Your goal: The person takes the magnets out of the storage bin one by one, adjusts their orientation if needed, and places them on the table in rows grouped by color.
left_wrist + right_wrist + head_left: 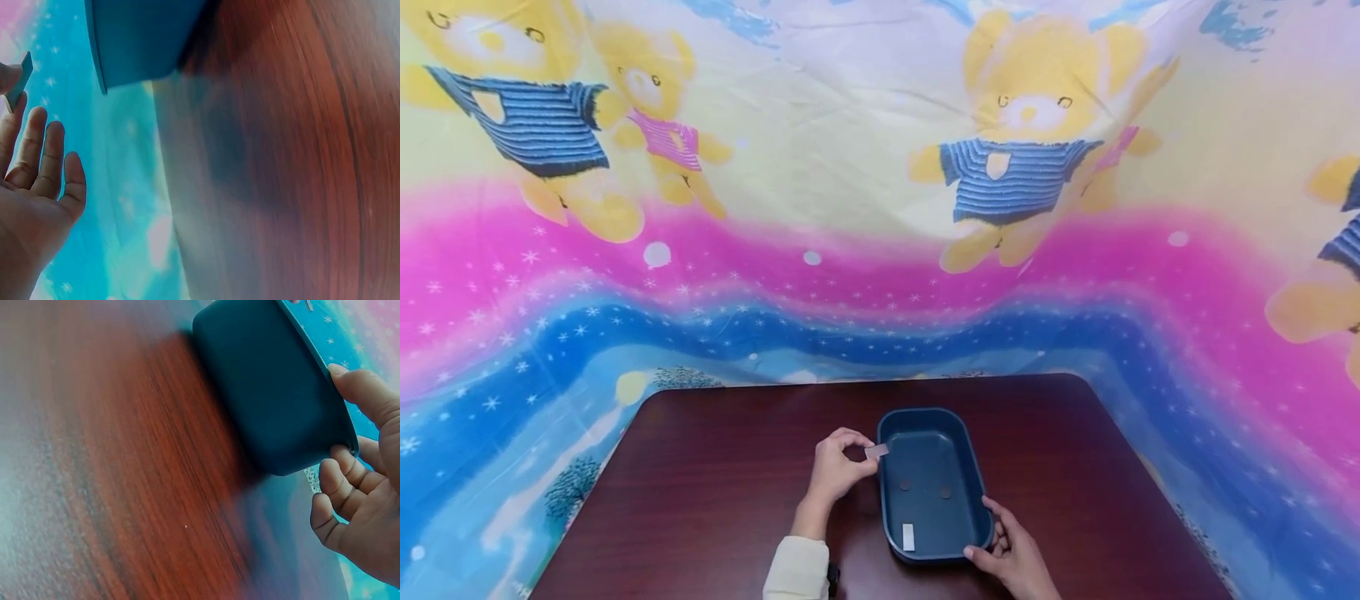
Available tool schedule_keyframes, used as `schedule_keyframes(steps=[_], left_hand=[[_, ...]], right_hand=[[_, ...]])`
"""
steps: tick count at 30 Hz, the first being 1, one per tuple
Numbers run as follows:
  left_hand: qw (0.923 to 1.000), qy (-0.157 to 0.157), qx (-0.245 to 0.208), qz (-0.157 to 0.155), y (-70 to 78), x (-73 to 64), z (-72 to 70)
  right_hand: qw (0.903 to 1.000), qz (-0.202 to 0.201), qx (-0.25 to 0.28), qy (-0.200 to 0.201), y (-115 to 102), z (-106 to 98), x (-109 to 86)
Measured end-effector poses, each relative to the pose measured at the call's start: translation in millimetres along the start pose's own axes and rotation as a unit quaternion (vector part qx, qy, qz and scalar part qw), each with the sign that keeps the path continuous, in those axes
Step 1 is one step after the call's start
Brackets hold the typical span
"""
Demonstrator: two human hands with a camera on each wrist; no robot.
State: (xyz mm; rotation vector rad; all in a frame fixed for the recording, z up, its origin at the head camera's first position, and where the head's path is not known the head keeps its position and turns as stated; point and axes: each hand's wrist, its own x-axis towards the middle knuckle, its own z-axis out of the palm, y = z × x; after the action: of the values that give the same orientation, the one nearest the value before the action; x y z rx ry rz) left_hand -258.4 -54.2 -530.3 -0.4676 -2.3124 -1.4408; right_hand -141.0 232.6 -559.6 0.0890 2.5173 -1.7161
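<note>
A dark blue rectangular tray point(928, 454) with rounded corners sits on the table. Between thumb and forefinger, my left hand point(837, 468) pinches a small, flat, pale rectangular piece point(876, 451) at the tray's left rim; its other fingers are spread in the left wrist view. My right hand point(1017, 552) grips the tray's near right corner, thumb at the rim and fingers along the outer wall point(269, 394). Inside the tray, a white rectangular piece point(908, 537) lies near the front left, and two small brown discs, one left point(905, 484) and one right point(946, 492), lie mid-floor.
The glossy reddish-brown table point(737, 467) has rounded far corners. Behind it and along both sides hangs a cloth point(850, 167) printed with teddy bears. A pale sleeve point(797, 568) covers the left forearm, with a dark band at its edge.
</note>
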Motion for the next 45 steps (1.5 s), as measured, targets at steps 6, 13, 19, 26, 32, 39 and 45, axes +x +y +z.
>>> schedule_keyframes(steps=[6, 13, 19, 26, 32, 39, 45], left_hand=[[0.9990, -0.003, 0.033, -0.030, -16.8, 0.5, -8.9], [0.9959, -0.024, 0.059, -0.063, -33.3, 5.1, -12.3], [0.9916, -0.058, 0.076, -0.087, -42.5, 12.1, -12.7], [0.9824, -0.096, 0.098, -0.126, -52.3, 16.1, -11.6], [0.9729, -0.135, 0.113, -0.150, -59.3, 19.6, -14.9], [0.9633, -0.168, 0.130, -0.164, -61.8, 16.5, -18.0], [0.9605, -0.175, 0.160, -0.145, -60.8, 17.4, -18.2]], right_hand=[[1.0000, 0.001, -0.004, -0.002, 2, 1, -1.1], [1.0000, 0.000, 0.001, 0.000, 2, 0, -1.0], [1.0000, -0.003, 0.001, -0.003, 0, -1, 0.5], [1.0000, 0.005, 0.000, -0.006, -2, -2, -0.7], [0.9999, 0.011, -0.005, 0.004, -6, -1, -2.5], [0.9996, 0.007, 0.026, 0.006, -24, -1, -13.2], [0.9996, 0.005, 0.024, 0.015, -21, 0, -12.3]])
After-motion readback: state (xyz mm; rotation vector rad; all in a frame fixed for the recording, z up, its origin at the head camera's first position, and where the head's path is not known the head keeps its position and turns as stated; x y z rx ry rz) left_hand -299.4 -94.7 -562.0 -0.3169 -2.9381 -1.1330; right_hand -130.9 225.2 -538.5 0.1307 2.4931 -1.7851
